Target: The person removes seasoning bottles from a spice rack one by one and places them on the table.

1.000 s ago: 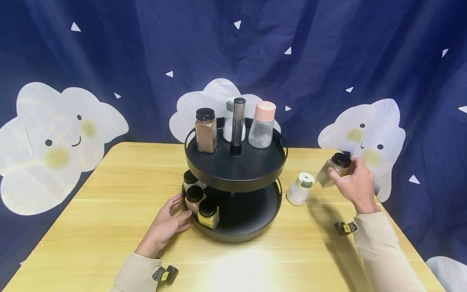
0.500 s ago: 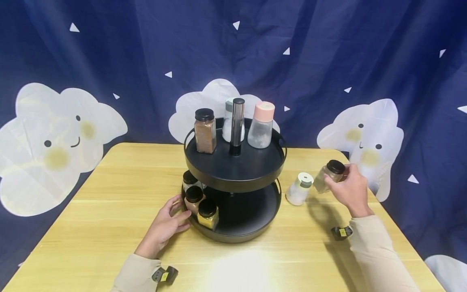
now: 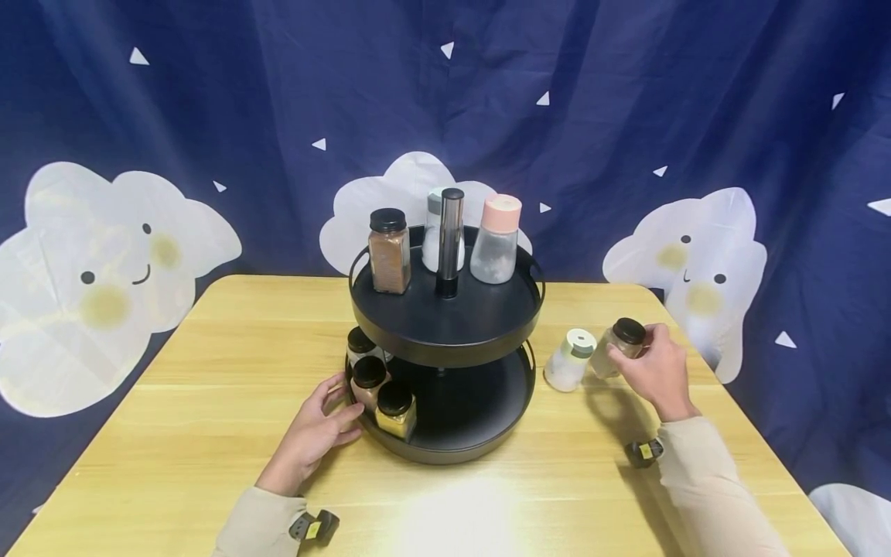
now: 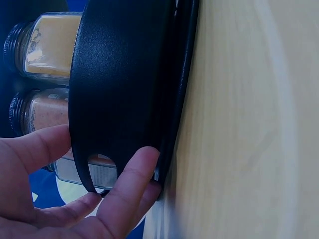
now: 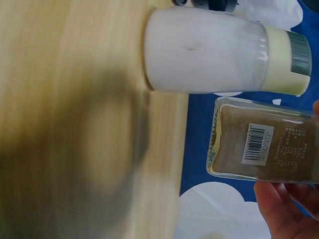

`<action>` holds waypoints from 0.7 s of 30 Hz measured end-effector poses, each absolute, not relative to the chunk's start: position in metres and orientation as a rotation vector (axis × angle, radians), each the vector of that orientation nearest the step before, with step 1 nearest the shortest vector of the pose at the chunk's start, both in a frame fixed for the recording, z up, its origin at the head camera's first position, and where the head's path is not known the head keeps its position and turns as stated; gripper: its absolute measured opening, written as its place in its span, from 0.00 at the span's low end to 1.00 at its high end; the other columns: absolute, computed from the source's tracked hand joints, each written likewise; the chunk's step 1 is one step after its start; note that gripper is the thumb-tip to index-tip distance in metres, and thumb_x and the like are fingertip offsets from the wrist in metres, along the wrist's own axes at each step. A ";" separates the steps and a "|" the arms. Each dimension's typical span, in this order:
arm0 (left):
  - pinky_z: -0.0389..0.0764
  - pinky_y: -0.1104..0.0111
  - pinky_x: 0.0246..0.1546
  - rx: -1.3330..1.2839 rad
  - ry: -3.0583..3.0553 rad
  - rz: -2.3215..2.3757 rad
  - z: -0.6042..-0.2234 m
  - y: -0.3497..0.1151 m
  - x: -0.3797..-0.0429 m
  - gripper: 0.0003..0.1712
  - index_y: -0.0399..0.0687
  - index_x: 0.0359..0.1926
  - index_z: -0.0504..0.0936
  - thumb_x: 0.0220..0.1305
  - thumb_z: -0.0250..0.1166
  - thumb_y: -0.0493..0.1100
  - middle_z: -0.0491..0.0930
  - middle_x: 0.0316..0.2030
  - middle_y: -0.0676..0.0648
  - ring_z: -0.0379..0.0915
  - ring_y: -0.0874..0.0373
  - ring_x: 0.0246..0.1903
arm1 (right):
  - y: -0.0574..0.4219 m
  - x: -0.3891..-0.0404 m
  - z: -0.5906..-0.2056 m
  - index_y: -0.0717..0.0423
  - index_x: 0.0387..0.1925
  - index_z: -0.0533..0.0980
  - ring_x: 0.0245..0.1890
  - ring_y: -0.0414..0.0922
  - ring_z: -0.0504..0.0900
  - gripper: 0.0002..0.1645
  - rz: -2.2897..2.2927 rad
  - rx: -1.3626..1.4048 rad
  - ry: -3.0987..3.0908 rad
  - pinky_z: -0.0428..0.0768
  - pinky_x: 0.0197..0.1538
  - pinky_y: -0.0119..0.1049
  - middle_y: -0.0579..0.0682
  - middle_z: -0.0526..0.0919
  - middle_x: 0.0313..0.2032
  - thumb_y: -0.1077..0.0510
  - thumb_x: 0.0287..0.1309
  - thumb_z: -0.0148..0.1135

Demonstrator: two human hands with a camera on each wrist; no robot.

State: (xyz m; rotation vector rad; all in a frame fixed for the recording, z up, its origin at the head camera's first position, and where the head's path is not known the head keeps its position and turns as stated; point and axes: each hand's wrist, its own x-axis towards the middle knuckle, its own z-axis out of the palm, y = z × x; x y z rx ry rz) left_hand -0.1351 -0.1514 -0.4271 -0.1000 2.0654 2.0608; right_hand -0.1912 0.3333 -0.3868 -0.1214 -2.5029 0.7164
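Note:
My left hand [image 3: 313, 433] holds the lower tier's side on a black two-tier rotating tray [image 3: 452, 456]. In the left wrist view, the thumb [image 4: 47, 144] touches the rim, and fingers lie against the outer wall beside the handle cutout. Just inside that wall stand a yellow spice jar [image 3: 397, 422], a pinkish spice jar [image 3: 367, 391] and a black-lidded jar [image 3: 358, 350], partly hidden. At the right, my right hand [image 3: 657, 375] grips a black-lidded glass spice jar [image 5: 264, 142] of brown powder, tilted and raised above the table. Beside it stands a white shaker bottle [image 3: 567, 371] with a pale green cap.
On the upper tier [image 3: 445, 325] are a brown spice jar [image 3: 390, 259], a pink-capped shaker [image 3: 494, 251] and a green-capped shaker [image 3: 431, 240] partly behind the central post [image 3: 450, 240]. A dark blue curtain [image 3: 592, 139] hangs behind the wooden table [image 3: 209, 387].
My right hand has brought the brown-powder jar lower and leftward, nearer to the white shaker bottle. My left hand has stayed at the tray's lower tier.

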 end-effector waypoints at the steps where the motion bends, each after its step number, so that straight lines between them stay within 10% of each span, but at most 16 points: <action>1: 0.81 0.54 0.49 -0.101 2.064 2.062 -0.427 -0.151 -0.135 0.41 0.42 0.72 0.46 0.65 0.59 0.35 0.46 0.71 0.30 0.63 0.35 0.59 | 0.333 -0.191 -0.388 0.68 0.44 0.68 0.27 0.58 0.77 0.31 0.717 -0.122 -2.506 0.73 0.30 0.48 0.64 0.79 0.29 0.50 0.47 0.69; 21: 0.81 0.54 0.48 -0.093 2.077 2.068 -0.427 -0.151 -0.134 0.41 0.40 0.72 0.47 0.65 0.59 0.35 0.47 0.70 0.29 0.65 0.37 0.57 | 0.331 -0.188 -0.404 0.67 0.44 0.67 0.28 0.57 0.76 0.31 0.718 -0.139 -2.569 0.75 0.32 0.50 0.62 0.78 0.30 0.50 0.46 0.70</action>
